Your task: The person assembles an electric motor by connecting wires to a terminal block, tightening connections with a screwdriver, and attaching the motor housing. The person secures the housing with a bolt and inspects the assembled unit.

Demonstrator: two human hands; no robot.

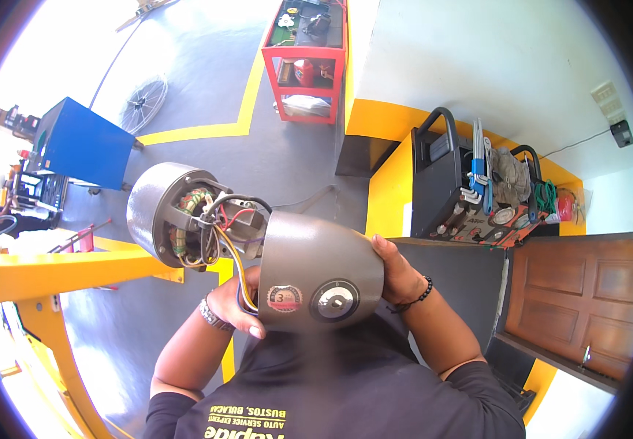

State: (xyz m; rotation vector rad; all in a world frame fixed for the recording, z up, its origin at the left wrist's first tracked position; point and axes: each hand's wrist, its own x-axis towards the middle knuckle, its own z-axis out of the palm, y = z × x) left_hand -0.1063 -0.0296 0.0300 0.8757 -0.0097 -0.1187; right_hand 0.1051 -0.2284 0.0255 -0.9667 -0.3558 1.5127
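Both my hands hold a grey metallic rounded housing (309, 252) in front of my chest. It carries a round dial knob (336, 300) and a round sticker (284, 298). My left hand (237, 304) grips the housing's open left end, thumb at the front and the other fingers mostly hidden. Around the right end curves my right hand (398, 272), its fingers partly behind the housing. Beyond the open end sits an exposed motor (192, 219) with copper windings in a grey round casing (157, 212). White, yellow, red and black wires (234, 252) run between motor and housing.
A yellow metal beam (75, 274) stands on the left, near a blue cabinet (86, 143). Ahead is a red tool cart (305, 51). At right, a black machine (441, 197) carries blue-held hex keys (479, 168) and a green cord (545, 196). A wooden door (572, 293) is beyond.
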